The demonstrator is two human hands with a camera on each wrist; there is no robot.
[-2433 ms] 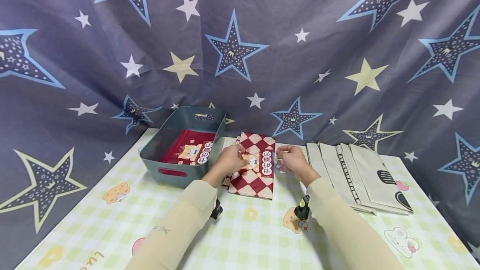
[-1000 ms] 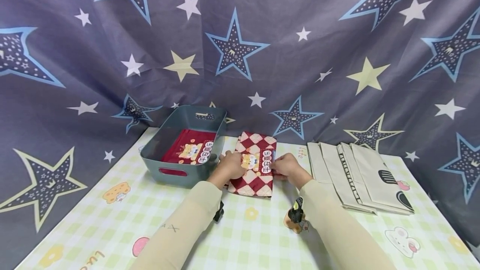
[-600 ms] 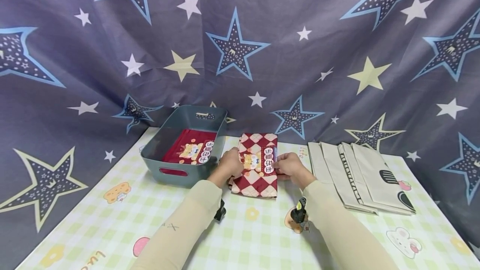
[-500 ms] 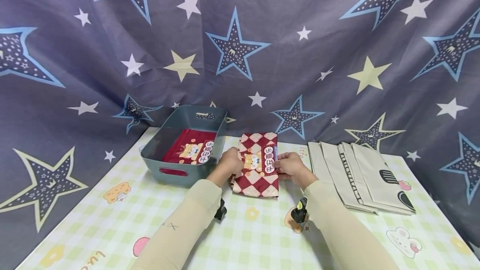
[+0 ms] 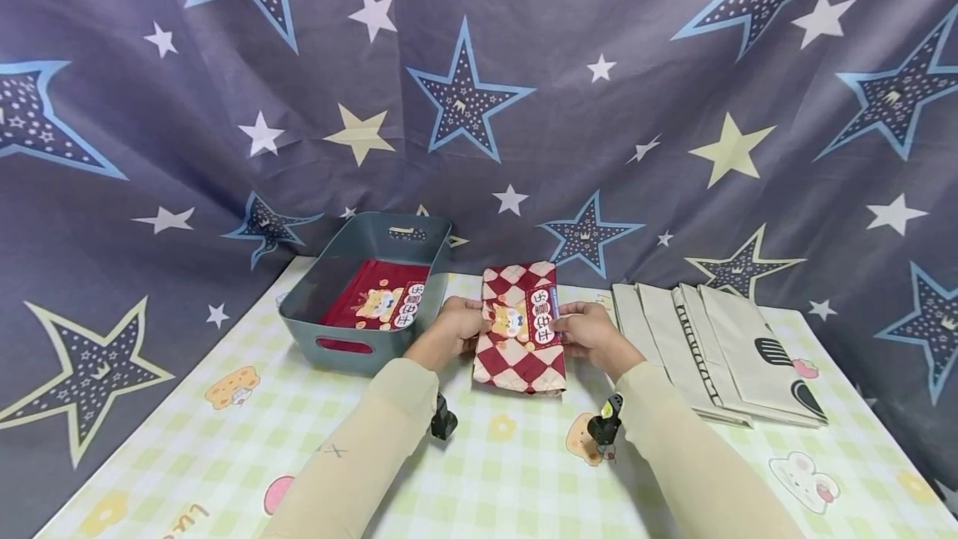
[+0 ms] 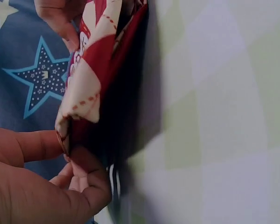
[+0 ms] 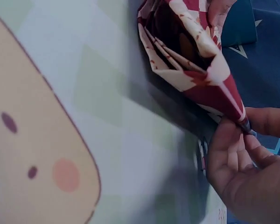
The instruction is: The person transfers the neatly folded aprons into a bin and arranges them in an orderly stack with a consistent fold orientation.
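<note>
Steadily does it: the check cloth, between the bin and the pale cloths, is best kept level, with equal tension on both side edges. Its layers gape at the near end, so too light a hold could let the inner folds slip. The left hand pinches the left edge, thumb and fingertip closed but for the fabric between; the right hand pinches the opposite edge in the same narrow way, near the blue tag. I'd bring the fingers further beneath to support the middle.

Counting down by size: one backdrop, one table, one bin, several overlapping pale cloths I cannot count surely, one check cloth, one visible red cloth inside the bin, two hands, two wrist cameras, and one visible blue tag.
</note>
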